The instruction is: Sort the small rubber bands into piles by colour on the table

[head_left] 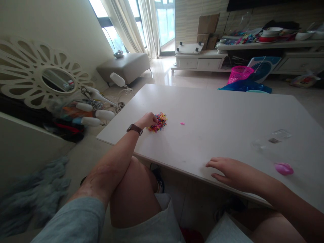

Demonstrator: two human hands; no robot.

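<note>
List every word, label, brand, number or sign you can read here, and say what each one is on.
No text can be read anywhere in this picture.
Small label on the clear plastic container: too small and blurred to read.
Wristwatch above the left hand: no numbers or brand can be made out.
Multicoloured pile at that hand: no lettering visible.

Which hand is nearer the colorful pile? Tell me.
Left. The left hand is at the left side of the pile; the right hand is off right, at the table's near edge.
</note>
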